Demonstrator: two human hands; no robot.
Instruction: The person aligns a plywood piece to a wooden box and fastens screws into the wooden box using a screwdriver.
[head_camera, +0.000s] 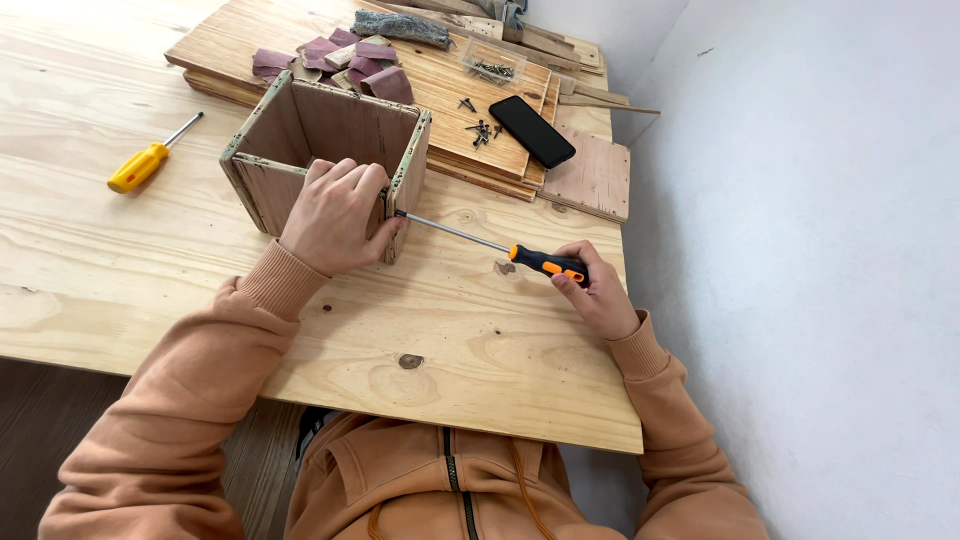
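An open wooden box of thin plywood walls stands on the pine table. My left hand grips its near right corner, fingers hooked over the top edge. My right hand holds a screwdriver by its orange and black handle. The long metal shaft lies nearly level and its tip touches the right side wall of the box close to the near corner.
A yellow screwdriver lies at the left. Behind the box, stacked boards carry sandpaper pieces, loose screws, a clear screw box and a black phone. A white wall bounds the right side.
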